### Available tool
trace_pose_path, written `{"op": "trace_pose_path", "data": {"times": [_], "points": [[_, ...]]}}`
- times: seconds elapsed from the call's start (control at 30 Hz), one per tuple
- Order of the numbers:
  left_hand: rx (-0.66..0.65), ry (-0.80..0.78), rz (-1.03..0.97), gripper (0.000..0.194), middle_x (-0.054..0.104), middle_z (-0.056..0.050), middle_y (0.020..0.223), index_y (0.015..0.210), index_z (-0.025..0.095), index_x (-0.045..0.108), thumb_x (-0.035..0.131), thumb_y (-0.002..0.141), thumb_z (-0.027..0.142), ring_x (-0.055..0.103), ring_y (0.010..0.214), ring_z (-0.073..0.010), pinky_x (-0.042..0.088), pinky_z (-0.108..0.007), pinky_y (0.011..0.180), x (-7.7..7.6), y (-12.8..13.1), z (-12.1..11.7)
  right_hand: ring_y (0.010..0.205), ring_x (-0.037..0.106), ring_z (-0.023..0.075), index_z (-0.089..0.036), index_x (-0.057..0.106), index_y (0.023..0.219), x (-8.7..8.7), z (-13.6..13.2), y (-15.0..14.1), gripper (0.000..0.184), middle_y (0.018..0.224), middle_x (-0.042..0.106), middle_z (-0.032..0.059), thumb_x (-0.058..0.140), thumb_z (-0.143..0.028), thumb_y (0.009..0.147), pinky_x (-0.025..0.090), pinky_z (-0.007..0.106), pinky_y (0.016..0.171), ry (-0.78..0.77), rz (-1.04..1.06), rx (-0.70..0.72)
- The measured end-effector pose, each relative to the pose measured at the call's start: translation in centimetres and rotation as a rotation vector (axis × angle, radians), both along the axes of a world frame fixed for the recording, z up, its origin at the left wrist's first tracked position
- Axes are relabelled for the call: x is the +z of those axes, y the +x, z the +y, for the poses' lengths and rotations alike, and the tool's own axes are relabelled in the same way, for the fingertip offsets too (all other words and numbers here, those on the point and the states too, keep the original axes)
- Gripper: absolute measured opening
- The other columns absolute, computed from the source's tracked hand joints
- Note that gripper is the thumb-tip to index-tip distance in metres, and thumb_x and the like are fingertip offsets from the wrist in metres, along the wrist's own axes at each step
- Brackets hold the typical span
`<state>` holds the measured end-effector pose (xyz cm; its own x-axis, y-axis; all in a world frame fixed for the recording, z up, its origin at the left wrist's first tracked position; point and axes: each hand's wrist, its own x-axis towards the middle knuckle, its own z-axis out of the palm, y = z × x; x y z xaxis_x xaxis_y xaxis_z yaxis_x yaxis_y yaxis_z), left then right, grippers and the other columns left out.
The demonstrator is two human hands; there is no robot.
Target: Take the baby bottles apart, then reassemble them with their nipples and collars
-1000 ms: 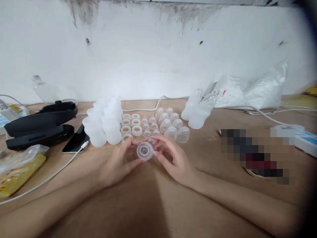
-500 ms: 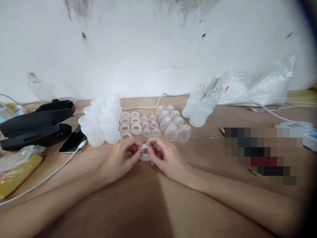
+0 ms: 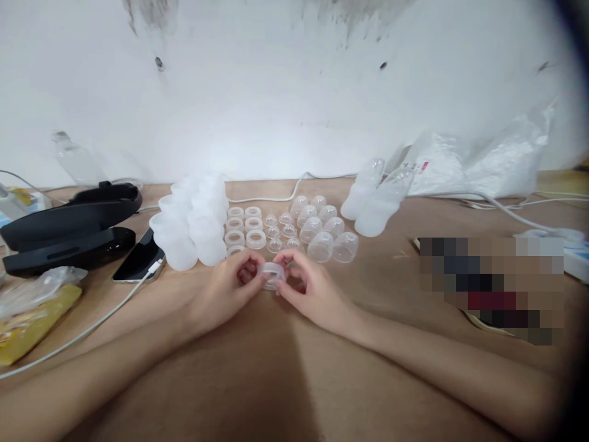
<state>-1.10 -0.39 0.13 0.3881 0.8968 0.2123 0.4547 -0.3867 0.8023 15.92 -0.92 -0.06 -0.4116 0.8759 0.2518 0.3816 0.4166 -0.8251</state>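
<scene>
My left hand (image 3: pixel 234 279) and my right hand (image 3: pixel 307 282) are closed on opposite sides of a translucent bottle collar ring (image 3: pixel 271 270), thumbs towards me. Through and below the ring some clear material shows, perhaps a teat, but it is too blurred to be sure. Just beyond my fingers stand rows of similar collar rings (image 3: pixel 255 239), several clear teats (image 3: pixel 288 231) and several clear dome caps (image 3: pixel 321 247). The nearest ring and teats are partly hidden by my hands. Frosted white bottle bodies (image 3: pixel 177 245) stand grouped to the left of the rings.
Two capped bottles (image 3: pixel 372 212) stand at the back right, near white plastic bags (image 3: pixel 442 162). On the left lie a black case (image 3: pixel 69 224), a phone (image 3: pixel 138 261) with a white cable (image 3: pixel 101 325), and a yellow packet (image 3: pixel 41 319). A pixelated patch covers something at right.
The ring has tipped and risen slightly between my fingers, showing more of its side wall. Both hands keep their hold; the view has shifted a little.
</scene>
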Motion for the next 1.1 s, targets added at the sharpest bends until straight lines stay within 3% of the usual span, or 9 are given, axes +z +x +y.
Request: {"op": "trace_pose_path", "data": {"times": [0.1,0.3,0.57,0.83,1.1], "points": [[-0.024,0.023,0.052,0.014,0.057,0.001,0.078,0.089,0.018,0.048,0.052,0.077,0.023,0.052,0.064,-0.0108,0.042,-0.022,0.058,0.2,-0.3,-0.2,0.061,0.051,0.0094,-0.020,0.042,0.086,0.1,0.0,0.0,0.012,0.074,0.053,-0.0015,0.047,-0.017,0.076,0.041,0.020,0.053,-0.014,-0.024,-0.047],[0.048,0.132,0.209,0.011,0.053,0.005,0.067,0.081,0.020,0.044,0.053,0.075,0.020,0.048,0.054,-0.0083,0.036,-0.019,0.050,0.4,-0.1,-0.6,0.054,0.045,0.0081,-0.019,0.042,0.078,0.1,-0.1,-0.2,0.012,0.064,0.048,-0.0040,0.049,-0.013,0.071,0.038,0.019,0.049,-0.017,-0.051,-0.067],[0.022,0.117,0.175,0.008,0.053,0.005,0.066,0.079,0.020,0.045,0.052,0.075,0.021,0.048,0.056,-0.0093,0.036,-0.020,0.052,0.0,0.5,0.0,0.041,0.039,0.0056,-0.020,0.042,0.078,0.3,-0.2,-0.3,0.008,0.056,0.047,-0.0069,0.045,-0.013,0.074,0.035,0.019,0.044,-0.069,-0.081,-0.098],[0.060,-0.003,0.109,0.012,0.054,0.003,0.071,0.080,0.019,0.044,0.053,0.071,0.019,0.050,0.059,-0.0103,0.039,-0.021,0.052,-0.4,0.0,0.2,0.053,0.046,0.0081,-0.019,0.044,0.080,-0.1,0.2,-0.2,0.015,0.060,0.050,-0.0056,0.053,-0.014,0.069,0.038,0.020,0.053,-0.047,-0.051,-0.064],[0.056,0.133,0.223,0.008,0.052,0.005,0.064,0.078,0.020,0.045,0.052,0.074,0.020,0.049,0.055,-0.0095,0.036,-0.020,0.050,-0.1,0.7,-0.2,0.044,0.041,0.0057,-0.019,0.044,0.076,0.1,0.1,-0.4,0.011,0.056,0.046,-0.0068,0.052,-0.016,0.069,0.036,0.019,0.045,-0.095,-0.046,-0.136]]}}
